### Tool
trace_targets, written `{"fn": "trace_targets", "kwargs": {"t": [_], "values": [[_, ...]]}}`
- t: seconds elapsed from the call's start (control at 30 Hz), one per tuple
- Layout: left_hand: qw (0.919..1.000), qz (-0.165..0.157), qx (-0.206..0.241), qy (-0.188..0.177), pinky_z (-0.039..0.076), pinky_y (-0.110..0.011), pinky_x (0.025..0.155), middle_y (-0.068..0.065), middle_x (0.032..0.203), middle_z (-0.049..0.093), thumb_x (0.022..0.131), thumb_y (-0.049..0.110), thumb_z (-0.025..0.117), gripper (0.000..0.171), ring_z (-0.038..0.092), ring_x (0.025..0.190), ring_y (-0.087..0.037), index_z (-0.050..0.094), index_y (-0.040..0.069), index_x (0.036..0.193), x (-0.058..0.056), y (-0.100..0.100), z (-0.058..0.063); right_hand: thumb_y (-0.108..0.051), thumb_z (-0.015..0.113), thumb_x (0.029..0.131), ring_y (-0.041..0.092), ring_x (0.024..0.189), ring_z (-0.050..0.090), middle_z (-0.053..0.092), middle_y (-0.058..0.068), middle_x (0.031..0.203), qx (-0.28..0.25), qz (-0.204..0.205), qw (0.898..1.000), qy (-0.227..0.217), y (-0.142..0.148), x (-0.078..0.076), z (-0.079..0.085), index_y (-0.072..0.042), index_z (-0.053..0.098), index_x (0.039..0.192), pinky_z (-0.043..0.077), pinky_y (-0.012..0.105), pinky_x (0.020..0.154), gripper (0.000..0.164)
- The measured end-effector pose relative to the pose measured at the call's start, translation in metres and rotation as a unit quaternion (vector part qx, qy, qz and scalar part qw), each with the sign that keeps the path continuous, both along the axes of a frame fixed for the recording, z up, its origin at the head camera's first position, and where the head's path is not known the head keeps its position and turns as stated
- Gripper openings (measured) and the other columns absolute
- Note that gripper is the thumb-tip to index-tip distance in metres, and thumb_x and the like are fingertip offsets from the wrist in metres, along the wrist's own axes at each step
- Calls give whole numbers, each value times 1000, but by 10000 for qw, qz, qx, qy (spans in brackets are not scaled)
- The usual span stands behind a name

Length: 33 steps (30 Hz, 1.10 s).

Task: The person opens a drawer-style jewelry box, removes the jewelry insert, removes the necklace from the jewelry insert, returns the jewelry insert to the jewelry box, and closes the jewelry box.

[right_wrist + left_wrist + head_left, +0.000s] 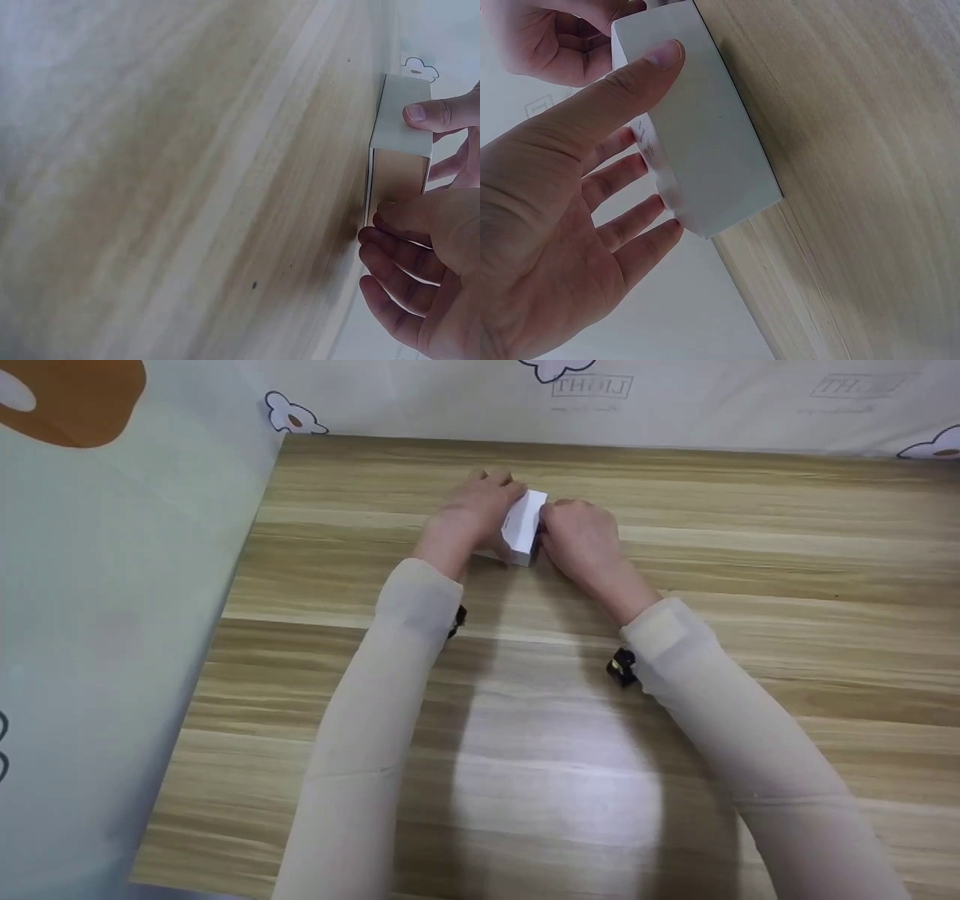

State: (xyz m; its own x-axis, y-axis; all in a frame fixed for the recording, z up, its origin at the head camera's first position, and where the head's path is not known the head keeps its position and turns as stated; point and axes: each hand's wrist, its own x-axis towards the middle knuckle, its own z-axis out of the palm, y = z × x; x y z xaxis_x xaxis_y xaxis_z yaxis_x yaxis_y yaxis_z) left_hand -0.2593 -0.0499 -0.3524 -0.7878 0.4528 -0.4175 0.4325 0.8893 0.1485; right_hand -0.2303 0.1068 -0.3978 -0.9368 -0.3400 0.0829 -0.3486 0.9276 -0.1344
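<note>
A white rectangular box (526, 519) rests on the wooden table, towards its far side. My left hand (480, 510) grips it from the left, the fingers spread over the top and the thumb (649, 71) on the near side. Faint print shows on the top face in the left wrist view. The box's right end (397, 176) looks brown inside a white rim. Against that end, my right hand (585, 536) has its fingers curled, with thumb and forefinger (386, 236) pinching at the end's edge.
The wood-grain table (525, 720) reaches to a pale wall covering (450, 405) with flower drawings at the back, and another on the left. Small black wrist cameras (621, 667) hang under both sleeves.
</note>
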Motion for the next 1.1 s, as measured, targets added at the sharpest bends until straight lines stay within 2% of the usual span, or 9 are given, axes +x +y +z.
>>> {"fn": "trace_targets", "kwargs": {"t": [0.33,0.6,0.87,1.1], "values": [[9996,188,176,-113,31,-42,120,-9,157,33,81,26,83,90,30,142,-33,32,14,154,0,1,0,-12,57,97,38,79,70,72,18,87,25,89,9997,232,1,2,-1,0,70,89,57,53,64,20],[9998,105,103,-103,31,-44,121,-10,157,33,82,29,82,91,30,143,-34,31,14,155,-1,-1,1,-14,57,97,38,79,69,73,17,87,29,93,9999,133,1,0,1,-2,70,88,57,54,65,20],[9997,168,102,-152,33,-43,119,-9,156,33,81,28,83,92,31,141,-32,30,15,155,0,-4,1,-17,58,98,37,80,69,73,16,88,68,103,9999,17,-1,1,3,-3,71,92,56,53,66,20],[9999,42,102,72,35,-43,117,-9,152,37,79,29,84,88,34,138,-33,36,14,152,2,-7,2,-15,60,96,38,79,69,73,16,87,55,85,9999,115,-3,1,2,-3,72,89,57,54,64,18]]}}
